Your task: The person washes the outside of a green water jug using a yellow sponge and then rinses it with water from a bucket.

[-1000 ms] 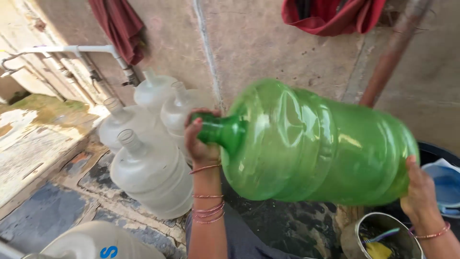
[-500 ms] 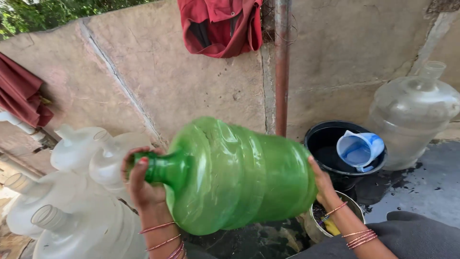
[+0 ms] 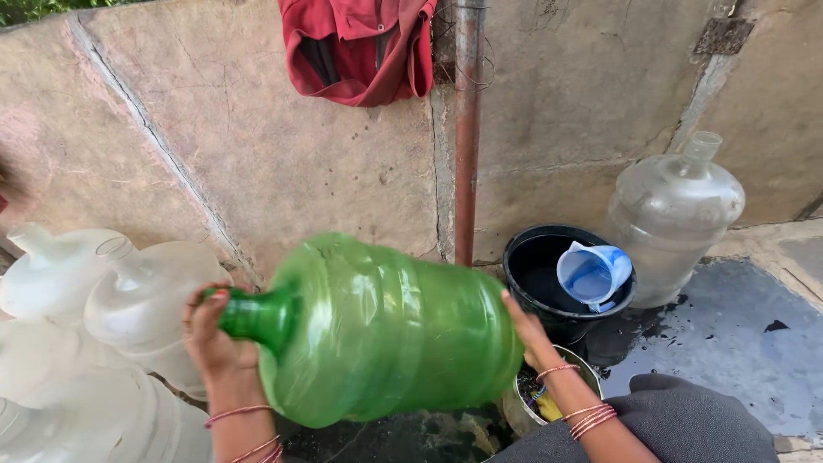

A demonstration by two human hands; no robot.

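A large green bottle (image 3: 377, 330) is held on its side, clear of the ground, in front of a stone wall (image 3: 257, 163); its neck points to the person's left and its base to the right. The left hand (image 3: 214, 339) is closed around the neck, with the palm seemingly over the mouth, though the opening itself is hidden; the right hand (image 3: 525, 330) is laid flat and open against the base, so that the bottle is carried between the two hands. No cap is seen on the bottle; whether any water is inside cannot be told through the tinted plastic.

To the left, a group of clear bottles (image 3: 129, 300) is stood together, touching or nearly so; to the right, a further clear bottle (image 3: 673, 210) is stood upright just beside a black bucket (image 3: 549, 257), in which a blue-and-white jug (image 3: 593, 273) is rested. A small metal pot (image 3: 536, 403) is set below the right hand; a rusty pipe (image 3: 468, 129) is run down the wall, and a red garment (image 3: 360, 47) is hung over its top. The ground (image 3: 729, 334) near the bucket is wet.

As a judgement, the work is taken to be at a middle stage: the green bottle is in hand, horizontal, and not yet set down among the others.
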